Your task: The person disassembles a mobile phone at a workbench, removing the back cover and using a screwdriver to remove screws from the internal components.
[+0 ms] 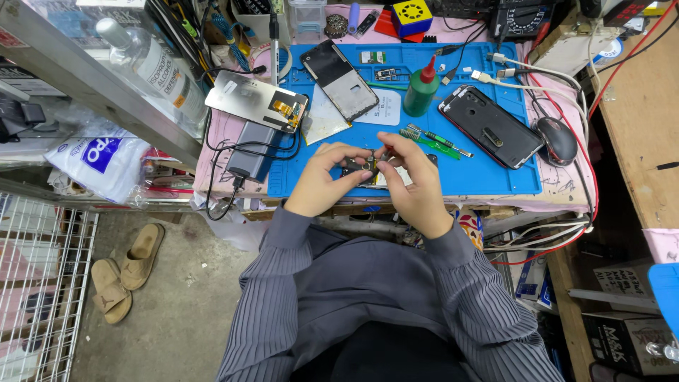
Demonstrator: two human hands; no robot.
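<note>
1. The left hand point(322, 180) and the right hand point(414, 177) meet over the near edge of the flat blue rubber work mat point(495, 177).
2. Both hands hold one small dark electronic part with a bit of gold on it point(359, 168). The left hand's fingers curl shut around its left side, and the right hand's fingertips pinch its right side.
3. The small part sits just above the mat, near the middle of the near edge — it is mostly hidden by the fingers.
4. Just past the right hand lie green tweezers with thin metal tips point(433, 139), close to the hand but not touching it.
5. A green plastic squeeze bottle with a red pointed cap point(421, 88) stands upright toward the far edge of the mat.
6. A black phone with its back opened point(339, 69) lies tilted near the far left corner of the mat.
7. A black and red phone shell point(489, 126) lies on the right side of the mat, and a black computer mouse point(557, 140) sits just off the right edge.
8. A silver screen panel with an orange ribbon cable point(256, 100) hangs over the left edge of the mat — a grey power bank point(252, 150) lies beside it.
</note>
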